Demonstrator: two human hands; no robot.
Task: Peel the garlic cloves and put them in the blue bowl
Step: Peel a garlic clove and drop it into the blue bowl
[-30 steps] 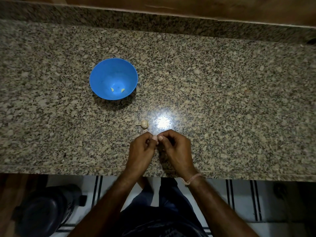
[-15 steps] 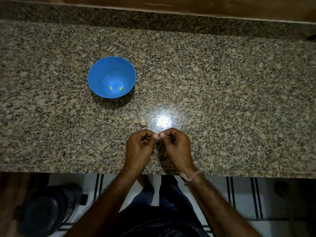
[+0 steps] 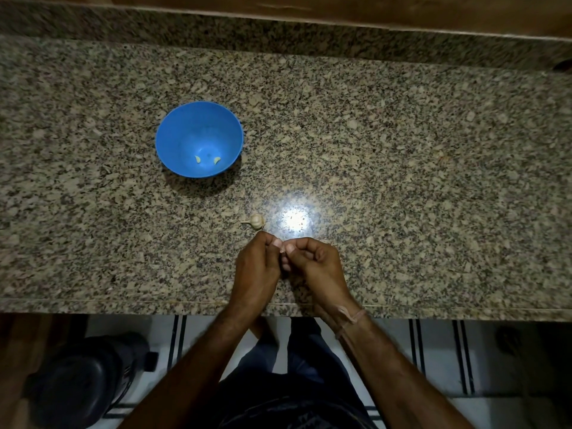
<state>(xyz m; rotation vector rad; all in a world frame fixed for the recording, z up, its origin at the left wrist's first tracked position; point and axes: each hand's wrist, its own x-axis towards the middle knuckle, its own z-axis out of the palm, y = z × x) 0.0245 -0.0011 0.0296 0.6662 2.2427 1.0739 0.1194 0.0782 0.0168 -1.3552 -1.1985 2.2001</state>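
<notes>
A blue bowl (image 3: pixel 173 140) stands on the granite counter, left of centre, with two peeled garlic cloves (image 3: pixel 197 159) (image 3: pixel 217 161) at its bottom. A small garlic bulb (image 3: pixel 255 221) lies on the counter just beyond my hands. My left hand (image 3: pixel 258 264) and my right hand (image 3: pixel 315 264) meet near the counter's front edge, fingers curled, thumbs together. Between the fingertips they pinch a small garlic clove (image 3: pixel 282 249), mostly hidden by the fingers.
The granite counter (image 3: pixel 402 181) runs wide to the right, with a bright light reflection beside the bulb. A raised granite ledge (image 3: pixel 278 35) lines the back. Below the front edge are a tiled floor and a dark round object (image 3: pixel 80 379) at lower left.
Both hands stay together pinching the clove, with only small finger shifts. The view drifted slightly; the bowl and bulb have not moved on the counter.
</notes>
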